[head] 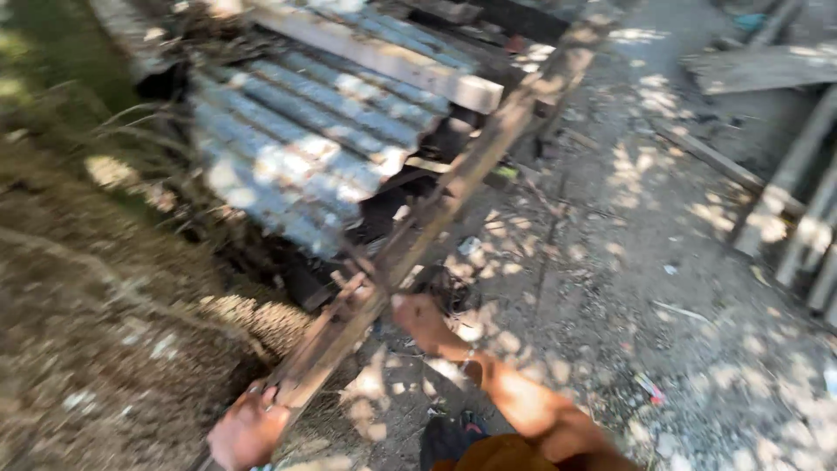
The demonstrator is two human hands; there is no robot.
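Seen from the head camera, which is blurred by motion, both hands are on a long, weathered wooden beam (453,187) that runs diagonally from the lower left up to the upper right. The left hand (247,432) is closed around the near end of the beam at the bottom of the view, its fingers wrapped over the wood. The right hand (418,321) sits further up, pressed against the beam's right side with the bare forearm trailing back toward the body; whether its fingers curl fully round the wood cannot be told through the blur. Just beyond the right hand a short crosspiece (349,288) of rusty-looking wood sticks out from the beam. Up and to the left of both hands, a stack of corrugated metal sheets (296,148), grey-blue and patchy, lies touching the beam's left side, with a pale plank (384,57) laid across its top. Dark debris (445,283) crowds the gap under the sheets, just beside the right hand. To the right of the hands stretches bare concrete ground (645,262) dappled with sunlight, strewn with small litter. Well apart at the far right lean several grey poles (811,209), and a flat board (758,68) lies near the top corner. Left of the left hand is dry, leaf-strewn soil (96,305).
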